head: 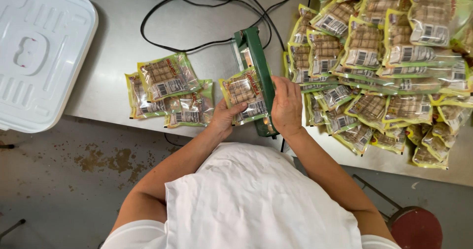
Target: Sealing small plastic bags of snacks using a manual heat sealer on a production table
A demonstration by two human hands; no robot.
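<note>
With the left hand point(225, 117) pinching the snack pouch point(244, 95) under the green heat sealer point(258, 76) at 12 o'clock and the right hand point(287, 107) grip pressed flat on its bar, a skewed pouch could seal crooked or fingertips get nipped.

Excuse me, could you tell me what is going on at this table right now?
A person in a white top stands at a metal table. Their left hand holds a clear packet with a yellow-green edge, its right side lying under the green arm of a heat sealer. Their right hand rests on that arm. A few similar packets lie to the left, a large pile lies to the right, and a white plastic lid sits at the far left.
</note>
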